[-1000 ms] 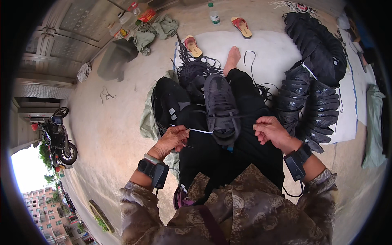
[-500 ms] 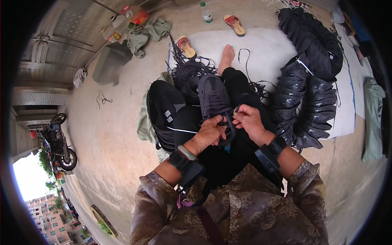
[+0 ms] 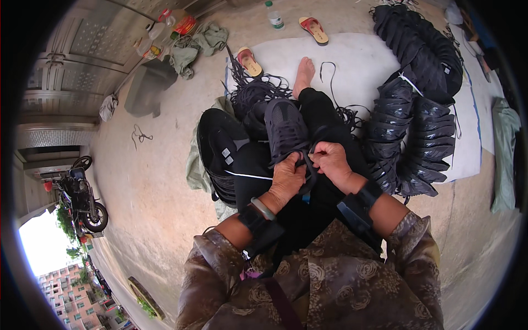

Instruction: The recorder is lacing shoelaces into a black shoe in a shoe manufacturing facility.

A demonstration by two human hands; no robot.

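A dark grey shoe upper [image 3: 285, 127] lies on my lap over my black trousers, toe pointing away from me. My left hand [image 3: 287, 179] and my right hand [image 3: 330, 162] are pressed together at its near end, each pinching a black lace [image 3: 309, 151] that runs through the eyelets. A thin white string [image 3: 247, 175] trails left from under my left hand. Black bands sit on both wrists.
A long stack of black shoe uppers [image 3: 418, 115] curves along my right on a white mat [image 3: 357, 60]. A smaller pile [image 3: 217, 148] lies at my left, loose black laces [image 3: 253, 91] ahead, sandals [image 3: 313, 28], a bottle [image 3: 274, 17], a motorbike [image 3: 80, 195] far left.
My hands were spread apart, pulling the lace ends out to both sides. They have come together at the near end of the shoe upper.
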